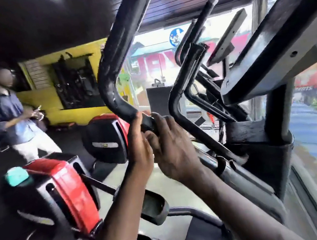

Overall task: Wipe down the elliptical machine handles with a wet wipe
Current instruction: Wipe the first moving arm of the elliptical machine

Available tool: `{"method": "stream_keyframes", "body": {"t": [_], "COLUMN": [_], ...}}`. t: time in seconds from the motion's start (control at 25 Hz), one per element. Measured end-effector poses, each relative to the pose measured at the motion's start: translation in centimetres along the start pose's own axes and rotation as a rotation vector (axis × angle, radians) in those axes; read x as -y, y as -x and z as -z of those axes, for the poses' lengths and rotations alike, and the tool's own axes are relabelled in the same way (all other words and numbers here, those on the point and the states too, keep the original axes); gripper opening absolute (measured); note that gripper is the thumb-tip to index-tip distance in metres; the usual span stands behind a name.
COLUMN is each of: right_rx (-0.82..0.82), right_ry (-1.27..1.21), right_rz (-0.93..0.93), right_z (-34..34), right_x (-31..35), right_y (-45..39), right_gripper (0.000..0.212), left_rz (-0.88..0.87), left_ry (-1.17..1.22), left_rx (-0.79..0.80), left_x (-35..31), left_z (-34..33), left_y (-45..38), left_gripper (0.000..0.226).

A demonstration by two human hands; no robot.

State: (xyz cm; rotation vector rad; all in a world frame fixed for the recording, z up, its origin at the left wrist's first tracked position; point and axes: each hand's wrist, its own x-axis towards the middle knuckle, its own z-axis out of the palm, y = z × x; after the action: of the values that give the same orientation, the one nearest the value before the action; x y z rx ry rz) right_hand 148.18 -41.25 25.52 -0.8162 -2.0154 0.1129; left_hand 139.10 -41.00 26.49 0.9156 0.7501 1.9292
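wipe: not visible; may be buried between the palms, can't tell
left hand [139,144]: fingers wrap behind the handle [114,81], tips hidden
right hand [172,149]: fingertips out of sight behind the left hand and handle
handle: top runs off the upper edge
console [278,41]: cut by the right edge
bystander [13,114]: face blurred

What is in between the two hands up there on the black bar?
In the head view, a short dark piece of the handle shows between the left hand and the right hand. Both grip it. No wipe is visible.
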Motion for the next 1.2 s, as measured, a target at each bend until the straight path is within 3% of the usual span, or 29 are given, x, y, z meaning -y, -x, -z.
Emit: {"method": "stream_keyframes", "body": {"t": [0.12,0.24,0.32,0.4,0.48,0.56,0.6,0.68,0.76,0.92,1.04,1.12,1.2], "right_rx": [0.027,-0.079,-0.096,-0.051,-0.02,0.039,0.064,0.008,0.009,-0.017,-0.025,-0.114,-0.192], "right_ry": [-0.02,-0.052,-0.095,-0.112,-0.119,-0.062,-0.015,0.026,-0.002,-0.167,-0.06,-0.001,-0.113], "right_rz": [0.242,0.161,0.069,0.095,0.203,0.281,0.303,0.204,0.076,0.235,0.299,0.264,0.258], "right_z": [0.6,2.1,1.9,0.9,0.4,0.4,0.9,2.1,2.0,0.3,0.4,1.2,1.5], "right_x": [-1.2,-4.6,-4.1,-1.2,1.5,0.8,-0.3,-2.0,-1.5,2.8,0.6,-0.6,0.3], "right_y": [1.0,3.4,1.7,-1.5,-2.9,-2.3,-1.3,-0.7,-3.2,-6.4,-5.0,-5.1,-6.8], "right_gripper": [0.055,0.044,0.041,0.049,0.055,0.063,0.062,0.043,0.032,0.042,0.03,0.03,0.022], "left_rz": [-0.02,-0.158,-0.126,-0.043,-0.043,-0.169,-0.245,-0.355,-0.363,-0.422,-0.421,-0.406,-0.37], "left_ry": [-0.015,-0.138,-0.149,-0.086,-0.085,-0.149,-0.198,-0.272,-0.272,-0.274,-0.318,-0.354,-0.349], "left_rx": [-0.122,-0.261,-0.304,-0.36,-0.343,-0.311,-0.31,-0.31,-0.309,-0.307,-0.356,-0.351,-0.36], "left_x": [-0.9,-2.3,-2.5,-2.4,-2.4,-3.0,-3.6,-4.9,-5.3,-5.3,-6.8,-8.0,-8.7], "left_z": [0.2,0.6,-0.3,-1.4,-1.5,-0.7,0.0,0.3,-0.5,-0.7,-0.3,-0.6,-1.5], "left_y": [0.1,0.1,0.4,0.8,1.1,0.7,0.4,-0.2,-0.6,-1.1,-1.0,-1.5,-1.8], "left_gripper": [0.041,0.035,0.037,0.046,0.049,0.029,0.023,0.033,0.044,0.048,0.031,0.022,0.046]}}
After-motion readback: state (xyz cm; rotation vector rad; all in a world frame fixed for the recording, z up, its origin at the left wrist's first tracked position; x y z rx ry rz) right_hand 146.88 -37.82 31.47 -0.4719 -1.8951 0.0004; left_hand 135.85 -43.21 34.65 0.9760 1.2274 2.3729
